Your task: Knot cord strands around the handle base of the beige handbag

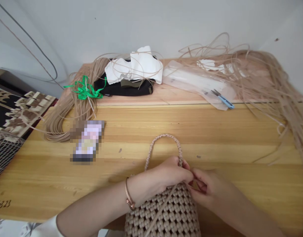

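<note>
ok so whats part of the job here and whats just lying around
In the work: woven cord bag in the left hand and right hand; probably the tan cord coil, loose strands, blue-handled scissors.

Lying about: black pouch, white tissue, green ribbon, blurred phone.

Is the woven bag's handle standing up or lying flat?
Standing: the braided handle arches above the woven bag, held by the left hand.

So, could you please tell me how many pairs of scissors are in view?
1: blue-handled snips lying across the edge of the clear plastic sleeve; others may hide beneath the loose strands.
</note>
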Demonstrator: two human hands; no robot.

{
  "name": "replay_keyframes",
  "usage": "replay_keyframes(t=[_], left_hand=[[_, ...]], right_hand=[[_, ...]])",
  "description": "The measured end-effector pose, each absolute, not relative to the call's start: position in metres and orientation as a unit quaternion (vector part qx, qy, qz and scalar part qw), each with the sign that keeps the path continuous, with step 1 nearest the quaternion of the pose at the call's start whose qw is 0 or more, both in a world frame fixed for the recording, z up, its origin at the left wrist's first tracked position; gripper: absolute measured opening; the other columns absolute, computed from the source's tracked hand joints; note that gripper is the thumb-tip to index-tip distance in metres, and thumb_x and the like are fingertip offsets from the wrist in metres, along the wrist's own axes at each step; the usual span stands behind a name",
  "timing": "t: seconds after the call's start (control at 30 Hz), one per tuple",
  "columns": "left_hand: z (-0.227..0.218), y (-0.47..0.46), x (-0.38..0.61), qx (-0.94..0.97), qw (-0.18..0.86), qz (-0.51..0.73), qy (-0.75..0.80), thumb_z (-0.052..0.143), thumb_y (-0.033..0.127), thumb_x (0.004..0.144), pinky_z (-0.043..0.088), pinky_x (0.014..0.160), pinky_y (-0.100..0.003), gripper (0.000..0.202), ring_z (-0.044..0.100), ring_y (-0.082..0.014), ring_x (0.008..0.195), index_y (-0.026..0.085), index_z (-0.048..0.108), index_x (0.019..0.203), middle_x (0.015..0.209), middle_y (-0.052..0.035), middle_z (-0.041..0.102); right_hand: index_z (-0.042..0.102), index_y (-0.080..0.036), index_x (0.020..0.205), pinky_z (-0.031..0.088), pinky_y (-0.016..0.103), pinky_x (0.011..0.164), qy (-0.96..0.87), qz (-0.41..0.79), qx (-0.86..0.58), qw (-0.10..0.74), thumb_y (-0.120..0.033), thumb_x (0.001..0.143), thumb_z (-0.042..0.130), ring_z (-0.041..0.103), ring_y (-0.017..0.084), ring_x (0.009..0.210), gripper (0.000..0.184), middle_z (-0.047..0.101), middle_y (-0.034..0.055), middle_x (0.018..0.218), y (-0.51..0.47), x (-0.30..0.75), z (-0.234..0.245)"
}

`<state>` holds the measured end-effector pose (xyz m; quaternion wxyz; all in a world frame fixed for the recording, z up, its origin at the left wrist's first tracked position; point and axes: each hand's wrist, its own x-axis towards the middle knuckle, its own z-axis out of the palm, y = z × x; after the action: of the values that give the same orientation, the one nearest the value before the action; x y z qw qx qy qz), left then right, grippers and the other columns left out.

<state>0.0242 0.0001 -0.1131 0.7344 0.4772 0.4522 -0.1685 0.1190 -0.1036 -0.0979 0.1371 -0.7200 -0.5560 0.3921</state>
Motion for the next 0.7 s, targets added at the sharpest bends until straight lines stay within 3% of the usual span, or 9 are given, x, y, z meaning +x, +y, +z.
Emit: replay_keyframes(t=[0.2, 0.37, 0.43, 0.53, 0.7], left_hand=[[-0.115, 0.002, 0.023, 0.496, 0.736, -0.189, 0.421, 0.052, -0.003, 0.047, 0.031, 0.047, -0.021, 0.025, 0.042, -0.0079, 0.051, 0.016, 0.051, 0.063, 0.053, 0.0061, 0.046], [-0.119, 0.014, 0.012, 0.469, 0.789, -0.195, 0.346, 0.053, -0.005, 0.047, 0.040, 0.062, -0.025, 0.038, 0.053, -0.0113, 0.066, 0.015, 0.058, 0.079, 0.070, 0.0027, 0.056], [-0.118, 0.020, 0.007, 0.483, 0.799, -0.187, 0.305, 0.062, -0.001, 0.049, 0.040, 0.066, -0.025, 0.038, 0.052, -0.0109, 0.070, 0.014, 0.059, 0.084, 0.073, 0.0022, 0.057], [-0.115, 0.027, 0.000, 0.541, 0.772, -0.194, 0.274, 0.073, 0.015, 0.051, 0.036, 0.060, -0.022, 0.031, 0.047, -0.0088, 0.063, 0.013, 0.060, 0.079, 0.067, 0.0032, 0.054], [-0.114, 0.024, -0.004, 0.569, 0.740, -0.200, 0.297, 0.075, 0.021, 0.052, 0.035, 0.054, -0.022, 0.025, 0.045, -0.0077, 0.056, 0.012, 0.057, 0.067, 0.061, 0.0040, 0.052]], right_hand=[[0.043, -0.020, 0.063, 0.026, 0.023, 0.044, -0.567, 0.387, -0.716, 0.125, -0.014, 0.073, 0.046, 0.040, 0.011, 0.043, 0.013, 0.049, -0.0030, 0.051, -0.104, 0.117, -0.093], [0.041, -0.021, 0.063, 0.025, 0.024, 0.045, -0.556, 0.412, -0.713, 0.109, -0.020, 0.081, 0.042, 0.043, 0.012, 0.046, 0.019, 0.050, -0.0022, 0.053, -0.105, 0.122, -0.090], [0.041, -0.021, 0.063, 0.025, 0.024, 0.045, -0.552, 0.427, -0.708, 0.104, -0.022, 0.084, 0.040, 0.043, 0.012, 0.048, 0.021, 0.051, -0.0022, 0.055, -0.106, 0.124, -0.088], [0.042, -0.020, 0.064, 0.026, 0.025, 0.047, -0.551, 0.446, -0.698, 0.102, -0.021, 0.085, 0.039, 0.044, 0.012, 0.052, 0.021, 0.051, -0.0027, 0.059, -0.108, 0.128, -0.089], [0.042, -0.020, 0.065, 0.027, 0.025, 0.049, -0.550, 0.469, -0.681, 0.116, -0.023, 0.087, 0.040, 0.043, 0.011, 0.054, 0.022, 0.048, -0.0047, 0.059, -0.109, 0.131, -0.090]])
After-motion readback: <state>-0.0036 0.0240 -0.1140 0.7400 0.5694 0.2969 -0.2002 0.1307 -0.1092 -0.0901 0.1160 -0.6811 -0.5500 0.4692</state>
